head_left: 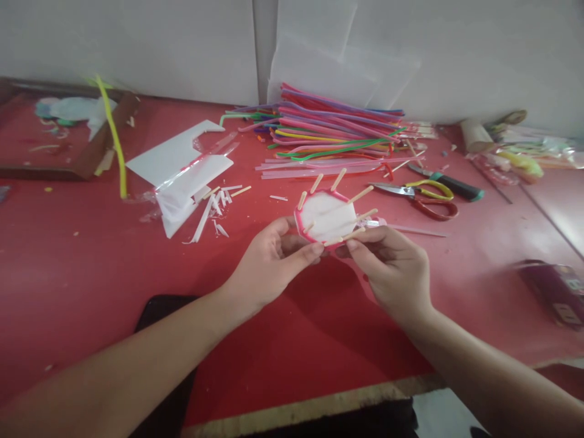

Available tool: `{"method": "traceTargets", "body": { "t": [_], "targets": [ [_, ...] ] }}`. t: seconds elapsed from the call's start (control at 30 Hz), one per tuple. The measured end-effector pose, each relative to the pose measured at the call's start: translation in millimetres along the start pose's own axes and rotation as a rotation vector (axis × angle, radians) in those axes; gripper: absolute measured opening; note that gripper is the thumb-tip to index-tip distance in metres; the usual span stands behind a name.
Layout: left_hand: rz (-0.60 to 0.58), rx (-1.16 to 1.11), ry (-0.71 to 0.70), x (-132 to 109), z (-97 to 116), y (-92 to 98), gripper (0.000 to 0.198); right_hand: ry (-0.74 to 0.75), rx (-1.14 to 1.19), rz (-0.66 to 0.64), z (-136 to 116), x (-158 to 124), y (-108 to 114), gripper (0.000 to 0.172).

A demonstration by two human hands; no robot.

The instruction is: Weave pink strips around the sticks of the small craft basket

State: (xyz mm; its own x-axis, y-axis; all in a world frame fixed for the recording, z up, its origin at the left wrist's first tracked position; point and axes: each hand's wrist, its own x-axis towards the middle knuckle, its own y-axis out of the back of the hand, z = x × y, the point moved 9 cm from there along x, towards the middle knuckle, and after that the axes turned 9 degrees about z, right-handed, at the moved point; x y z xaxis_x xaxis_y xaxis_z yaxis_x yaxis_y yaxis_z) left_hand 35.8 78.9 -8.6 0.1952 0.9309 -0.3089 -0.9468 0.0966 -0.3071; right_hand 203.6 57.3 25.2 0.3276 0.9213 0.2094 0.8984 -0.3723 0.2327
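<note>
Between my two hands is a small white disc (326,214) with a pink pipe cleaner round its rim and several short wooden sticks standing up along the edge. My left hand (278,258) grips its lower left side, thumb on the near rim. At the near right edge, my right hand (395,264) pinches the rim by the base of a stick. The disc is held above the red table (274,347), tilted so that its white face shows. My fingers under the disc are partly hidden.
Beyond the disc lies a pile of coloured pipe cleaners (337,125). Scissors (420,196) and a dark-handled cutter (456,185) are to the right. White sheet pieces (182,164) and scraps (214,210) lie left, near a brown tray (68,173). A dark flat object (159,310) is under my left forearm.
</note>
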Motion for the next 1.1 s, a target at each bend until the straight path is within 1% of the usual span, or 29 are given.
{"method": "traceTargets", "body": {
  "t": [0.07, 0.17, 0.27, 0.47, 0.57, 0.7, 0.87, 0.97, 1.1],
  "targets": [
    [-0.027, 0.031, -0.028, 0, 1, -1.4, 0.038, 0.003, -0.013, 0.015, -1, -1, 0, 0.001],
    [-0.045, 0.04, -0.032, 0, 0, -1.5, 0.031, 0.028, 0.005, 0.034, -5, -2, 0, 0.002],
    [-0.048, -0.016, 0.001, 0, -3, -1.4, 0.026, 0.035, 0.024, 0.038, -7, -2, -1, 0.003],
    [-0.05, -0.117, 0.061, -1, -7, -4.7, 0.027, 0.016, 0.085, 0.014, -4, -2, -3, 0.004],
    [-0.049, -0.185, 0.085, -1, -9, -5.8, 0.023, 0.049, 0.062, 0.025, -5, -3, -2, 0.005],
    [-0.04, -0.229, 0.075, 0, -10, -4.6, 0.019, 0.107, 0.049, 0.032, -9, -5, -3, 0.007],
    [-0.002, -0.204, 0.108, 1, -13, 0.7, 0.015, 0.152, 0.035, -0.023, -13, -6, -8, 0.01],
    [0.036, -0.227, 0.146, 1, -14, 4.4, 0.014, 0.232, 0.004, -0.071, -20, -6, -11, 0.012],
    [0.043, -0.229, 0.189, 1, -16, 3.7, 0.013, 0.353, -0.083, -0.141, -30, -7, -15, 0.009]
  ]
}}
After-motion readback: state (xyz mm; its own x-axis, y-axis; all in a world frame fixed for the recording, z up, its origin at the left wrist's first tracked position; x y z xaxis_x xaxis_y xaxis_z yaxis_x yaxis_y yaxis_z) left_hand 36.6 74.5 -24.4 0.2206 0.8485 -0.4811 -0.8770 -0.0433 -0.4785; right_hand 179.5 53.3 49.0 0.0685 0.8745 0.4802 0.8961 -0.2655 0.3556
